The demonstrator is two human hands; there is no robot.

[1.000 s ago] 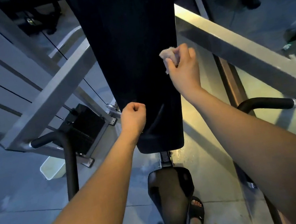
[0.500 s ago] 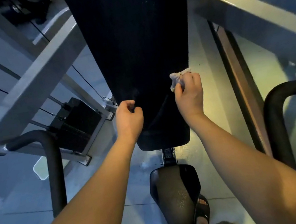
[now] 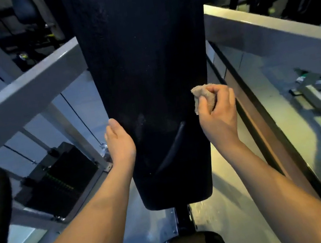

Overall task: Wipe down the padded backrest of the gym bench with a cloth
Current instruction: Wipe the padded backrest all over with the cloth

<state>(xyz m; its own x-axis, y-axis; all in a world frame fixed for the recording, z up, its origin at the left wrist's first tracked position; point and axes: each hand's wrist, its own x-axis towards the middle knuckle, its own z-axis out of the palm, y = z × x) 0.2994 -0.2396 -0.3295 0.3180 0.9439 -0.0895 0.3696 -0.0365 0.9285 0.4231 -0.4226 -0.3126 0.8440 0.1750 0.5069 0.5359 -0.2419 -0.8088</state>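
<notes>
Grey gym frame bars flank the black backrest at centre frame. The left hand lies flat on its left edge; the right hand pinches a bunched cloth against its right edge.

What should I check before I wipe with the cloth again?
1. Is the cloth held tight? Ok, it is bunched in the right hand.
2. Is the cloth at the backrest? Ok, it sits at the right edge. Whether it presses down: cannot tell.
3. Is the left hand steadying the backrest? Ok, it rests against the left edge.
4. Does the left hand have a grip round that edge? Cannot tell, its fingers are hidden.
5. Is the backrest clean? Not ok, pale streaks show beside the left hand.
</notes>
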